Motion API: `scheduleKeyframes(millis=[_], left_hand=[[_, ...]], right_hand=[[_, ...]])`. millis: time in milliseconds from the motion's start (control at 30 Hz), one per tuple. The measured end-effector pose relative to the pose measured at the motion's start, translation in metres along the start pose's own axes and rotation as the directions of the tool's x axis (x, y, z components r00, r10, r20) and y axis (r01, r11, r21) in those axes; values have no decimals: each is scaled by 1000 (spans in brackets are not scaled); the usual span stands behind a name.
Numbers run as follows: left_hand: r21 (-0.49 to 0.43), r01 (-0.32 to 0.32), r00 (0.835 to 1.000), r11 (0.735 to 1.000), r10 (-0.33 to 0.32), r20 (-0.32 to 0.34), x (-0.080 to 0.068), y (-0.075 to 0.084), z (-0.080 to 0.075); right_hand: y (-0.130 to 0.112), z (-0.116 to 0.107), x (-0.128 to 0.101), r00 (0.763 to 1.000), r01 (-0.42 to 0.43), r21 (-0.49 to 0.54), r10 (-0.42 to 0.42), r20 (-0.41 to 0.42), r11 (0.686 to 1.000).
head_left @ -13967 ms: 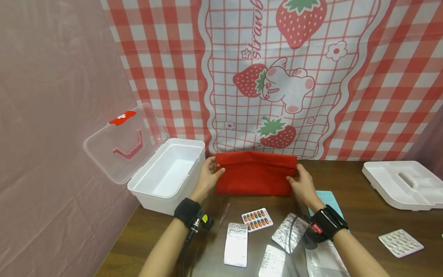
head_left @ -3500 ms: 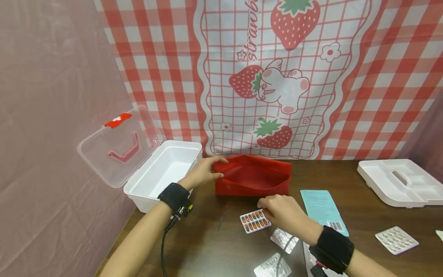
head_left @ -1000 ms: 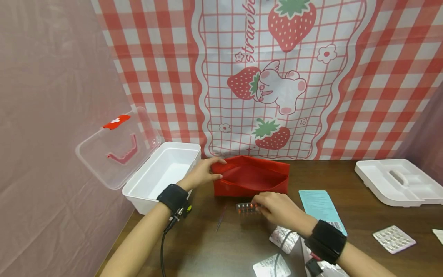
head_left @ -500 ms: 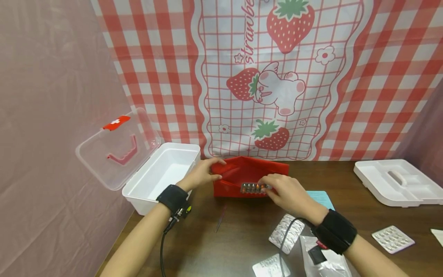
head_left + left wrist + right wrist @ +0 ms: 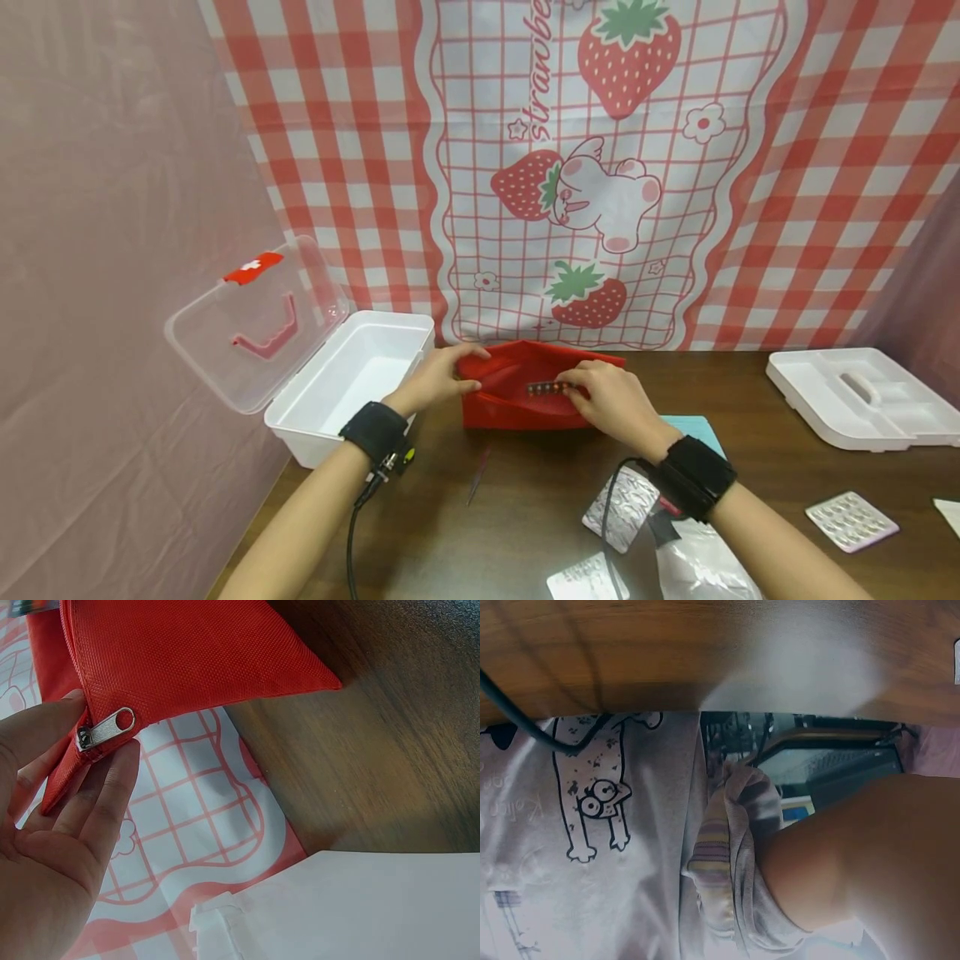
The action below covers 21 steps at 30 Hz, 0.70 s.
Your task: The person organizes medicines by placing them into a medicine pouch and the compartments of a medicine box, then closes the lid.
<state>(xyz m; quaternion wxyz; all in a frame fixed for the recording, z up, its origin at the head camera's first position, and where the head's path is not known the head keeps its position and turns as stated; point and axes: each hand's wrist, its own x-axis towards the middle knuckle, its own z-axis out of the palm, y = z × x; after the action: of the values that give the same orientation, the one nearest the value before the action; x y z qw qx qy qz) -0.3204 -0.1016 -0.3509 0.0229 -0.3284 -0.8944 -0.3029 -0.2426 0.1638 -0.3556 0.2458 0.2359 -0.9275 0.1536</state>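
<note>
A red zip pouch [image 5: 498, 414] stands on the wooden table by the curtain, its mouth gaping upward. My left hand [image 5: 435, 382] grips the pouch's left end. In the left wrist view, its thumb and fingers hold the corner beside the metal zip pull [image 5: 112, 729]. My right hand [image 5: 613, 402] pinches a blister pack of orange-and-dark capsules [image 5: 542, 388] by its right end, tilted nearly edge-on within the pouch's mouth. The inside of the pouch is partly hidden. In the right wrist view only the table edge, clothing and an arm show, not the hand.
A white box [image 5: 405, 333] with its clear lid [image 5: 217, 358] raised stands left. Silver blister packs [image 5: 622, 510], a thin stick-like item [image 5: 477, 479], a turquoise packet [image 5: 693, 429] and a plastic bag [image 5: 701, 562] lie in front. Right are a white tray [image 5: 813, 392] and another blister pack [image 5: 852, 522].
The pouch, flat earlier, now gapes. A long white blister pack has left the table. My right hand has lifted the capsule pack from the table into the pouch's mouth; my left hand has stayed.
</note>
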Motion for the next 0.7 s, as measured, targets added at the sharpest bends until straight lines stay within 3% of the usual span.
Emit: scheduleKeyframes(millis=[400,700], left_hand=[[29,8,1000,1000,-7,-6,1,-1,1],[5,17,1000,1000,-17,0,0,0,1]], right_hand=[[1,22,12,980,-31,-3,31,197,1000],[4,28,15,956,-79,26,68,284,997]])
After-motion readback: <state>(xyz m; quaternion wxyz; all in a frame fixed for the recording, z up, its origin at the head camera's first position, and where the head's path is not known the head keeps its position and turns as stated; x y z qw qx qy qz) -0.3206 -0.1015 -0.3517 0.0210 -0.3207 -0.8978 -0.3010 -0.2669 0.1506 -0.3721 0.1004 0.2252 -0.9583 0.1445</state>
